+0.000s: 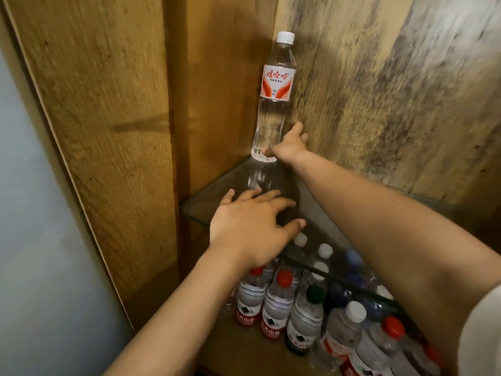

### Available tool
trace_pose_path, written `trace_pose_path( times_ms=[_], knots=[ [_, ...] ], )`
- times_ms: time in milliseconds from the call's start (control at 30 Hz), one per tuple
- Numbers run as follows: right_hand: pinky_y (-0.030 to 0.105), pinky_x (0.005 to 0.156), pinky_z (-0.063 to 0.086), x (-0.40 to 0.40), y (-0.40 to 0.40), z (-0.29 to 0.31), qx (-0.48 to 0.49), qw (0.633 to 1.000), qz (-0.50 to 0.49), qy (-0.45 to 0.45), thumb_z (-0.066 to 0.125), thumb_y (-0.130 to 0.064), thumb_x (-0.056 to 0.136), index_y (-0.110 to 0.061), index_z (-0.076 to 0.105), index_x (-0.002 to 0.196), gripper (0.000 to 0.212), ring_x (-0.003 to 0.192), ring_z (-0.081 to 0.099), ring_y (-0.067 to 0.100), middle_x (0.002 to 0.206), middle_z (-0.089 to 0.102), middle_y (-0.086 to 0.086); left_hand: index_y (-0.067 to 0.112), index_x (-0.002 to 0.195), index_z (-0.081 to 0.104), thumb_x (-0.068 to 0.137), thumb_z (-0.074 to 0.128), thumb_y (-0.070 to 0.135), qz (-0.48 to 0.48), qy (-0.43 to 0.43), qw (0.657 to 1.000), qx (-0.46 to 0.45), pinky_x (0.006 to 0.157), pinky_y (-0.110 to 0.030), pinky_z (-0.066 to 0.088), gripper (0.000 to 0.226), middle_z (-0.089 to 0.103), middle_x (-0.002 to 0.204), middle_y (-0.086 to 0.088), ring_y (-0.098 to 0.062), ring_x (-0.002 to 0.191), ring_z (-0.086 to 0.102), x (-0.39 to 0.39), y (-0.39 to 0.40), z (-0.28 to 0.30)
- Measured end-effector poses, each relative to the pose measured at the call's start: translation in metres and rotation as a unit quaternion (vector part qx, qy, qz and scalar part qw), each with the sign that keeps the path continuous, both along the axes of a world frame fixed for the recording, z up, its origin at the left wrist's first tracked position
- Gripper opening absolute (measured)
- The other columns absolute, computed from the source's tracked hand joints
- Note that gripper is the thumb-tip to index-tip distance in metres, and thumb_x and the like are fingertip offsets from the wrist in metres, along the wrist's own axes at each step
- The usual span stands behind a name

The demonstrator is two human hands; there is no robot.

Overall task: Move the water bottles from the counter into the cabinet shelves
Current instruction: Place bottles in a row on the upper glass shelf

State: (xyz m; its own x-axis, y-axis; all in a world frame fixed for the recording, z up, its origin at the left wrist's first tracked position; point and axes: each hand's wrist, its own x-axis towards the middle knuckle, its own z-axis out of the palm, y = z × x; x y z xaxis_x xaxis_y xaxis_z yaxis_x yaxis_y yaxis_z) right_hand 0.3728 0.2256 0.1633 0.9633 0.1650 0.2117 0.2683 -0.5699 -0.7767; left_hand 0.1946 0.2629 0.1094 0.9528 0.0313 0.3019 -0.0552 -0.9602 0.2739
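My right hand (288, 147) holds the base of the bottle (273, 96), upright in the back corner of the glass shelf (206, 210); my left hand (252, 229) rests spread on the glass; placing looks done; next, let go without tipping it.

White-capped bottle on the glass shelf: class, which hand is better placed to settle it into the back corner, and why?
Right. The right hand already has its fingers at the base of the white-capped bottle, deep in the corner. The left hand rests open on the glass shelf nearer the front edge, off the bottle.

Clear glossy plastic bottle (273, 104), smooth glass shelf (217, 204), rough-grained wooden cabinet wall (103, 104).
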Motion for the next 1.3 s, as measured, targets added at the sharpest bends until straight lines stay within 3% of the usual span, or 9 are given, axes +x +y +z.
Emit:
trace_pose_path(
  times_ms=[133, 200, 267, 367, 467, 667, 933, 1167, 1300],
  knots=[
    [0.040, 0.104, 0.039, -0.028, -0.025, -0.001, -0.007, 0.998, 0.061, -0.013, 0.069, -0.020, 0.080, -0.018, 0.021, 0.141, 0.077, 0.130, 0.035, 0.031, 0.147, 0.022, 0.013, 0.046, 0.130, 0.042, 0.088, 0.028, 0.064, 0.011, -0.032, 0.999, 0.012, 0.112, -0.040, 0.020, 0.048, 0.039, 0.145, 0.019, -0.009, 0.137, 0.029, -0.001, -0.001, -0.001],
    [0.031, 0.087, 0.048, -0.043, -0.043, 0.001, -0.040, 0.995, 0.093, -0.016, 0.070, -0.019, 0.080, -0.016, 0.038, 0.132, 0.061, 0.116, 0.046, 0.024, 0.137, 0.037, 0.010, 0.041, 0.121, 0.054, 0.090, 0.033, 0.057, 0.019, -0.093, 0.995, 0.012, 0.099, -0.036, 0.037, 0.041, 0.054, 0.132, 0.015, -0.011, 0.125, 0.045, -0.005, -0.005, -0.002],
    [0.020, 0.067, 0.041, -0.063, -0.063, 0.003, -0.048, 0.990, 0.132, -0.028, 0.069, -0.018, 0.081, -0.012, 0.051, 0.121, 0.043, 0.097, 0.049, 0.016, 0.114, 0.051, 0.005, 0.036, 0.110, 0.062, 0.092, 0.039, 0.046, 0.029, -0.162, 0.986, -0.009, 0.079, -0.032, 0.045, 0.031, 0.065, 0.113, 0.011, -0.014, 0.107, 0.056, -0.012, -0.010, -0.004],
    [0.016, 0.077, 0.041, -0.098, -0.100, 0.002, -0.051, 0.981, 0.179, -0.047, 0.066, -0.010, 0.083, -0.006, 0.060, 0.112, 0.030, 0.087, 0.052, 0.008, 0.091, 0.055, -0.003, 0.030, 0.109, 0.064, 0.093, 0.047, 0.030, 0.026, -0.216, 0.973, -0.072, 0.072, -0.031, 0.046, 0.023, 0.067, 0.107, 0.005, -0.016, 0.097, 0.060, -0.019, -0.022, -0.004],
    [0.026, 0.091, 0.046, -0.131, -0.139, -0.003, -0.088, 0.968, 0.191, -0.134, 0.064, -0.011, 0.084, -0.011, 0.063, 0.105, 0.021, 0.096, 0.057, 0.012, 0.098, 0.058, -0.002, 0.026, 0.108, 0.066, 0.092, 0.051, 0.025, -0.015, -0.260, 0.952, -0.164, 0.077, -0.036, 0.051, 0.022, 0.069, 0.102, 0.005, -0.014, 0.094, 0.062, -0.028, -0.046, -0.001],
    [0.026, 0.072, 0.047, -0.202, -0.230, -0.027, -0.128, 0.940, 0.154, -0.275, 0.060, -0.016, 0.086, -0.013, 0.064, 0.104, 0.019, 0.082, 0.056, 0.011, 0.095, 0.056, -0.001, 0.020, 0.097, 0.067, 0.092, 0.052, 0.018, -0.150, -0.332, 0.893, -0.265, 0.063, -0.042, 0.050, 0.016, 0.066, 0.075, 0.001, -0.017, 0.069, 0.063, -0.060, -0.112, -0.012],
    [0.025, 0.069, 0.048, -0.285, -0.361, -0.097, -0.117, 0.946, 0.087, -0.288, 0.056, -0.013, 0.091, -0.006, 0.067, 0.098, 0.015, 0.083, 0.060, 0.013, 0.093, 0.065, 0.006, 0.019, 0.073, 0.063, 0.095, 0.042, 0.023, -0.296, -0.222, 0.861, -0.350, 0.047, -0.033, 0.039, 0.031, 0.051, 0.052, 0.000, -0.010, 0.052, 0.052, -0.094, -0.213, -0.078],
    [0.038, 0.064, 0.049, -0.320, -0.474, -0.178, -0.080, 0.983, -0.038, -0.162, 0.055, -0.019, 0.091, -0.012, 0.067, 0.093, 0.014, 0.075, 0.061, 0.018, 0.084, 0.064, 0.002, 0.023, 0.073, 0.064, 0.092, 0.044, 0.029, -0.360, -0.022, 0.854, -0.375, 0.054, -0.018, 0.041, 0.028, 0.050, 0.054, 0.015, -0.001, 0.054, 0.053, -0.109, -0.311, -0.148],
    [0.039, 0.062, 0.050, -0.331, -0.537, -0.230, -0.087, 0.983, -0.136, -0.088, 0.056, -0.024, 0.092, -0.018, 0.067, 0.092, 0.013, 0.072, 0.060, 0.013, 0.084, 0.063, -0.005, 0.026, 0.071, 0.064, 0.089, 0.044, 0.035, -0.323, 0.111, 0.843, -0.416, 0.050, -0.020, 0.040, 0.028, 0.053, 0.052, 0.007, -0.007, 0.050, 0.052, -0.104, -0.360, -0.187]
  ],
)
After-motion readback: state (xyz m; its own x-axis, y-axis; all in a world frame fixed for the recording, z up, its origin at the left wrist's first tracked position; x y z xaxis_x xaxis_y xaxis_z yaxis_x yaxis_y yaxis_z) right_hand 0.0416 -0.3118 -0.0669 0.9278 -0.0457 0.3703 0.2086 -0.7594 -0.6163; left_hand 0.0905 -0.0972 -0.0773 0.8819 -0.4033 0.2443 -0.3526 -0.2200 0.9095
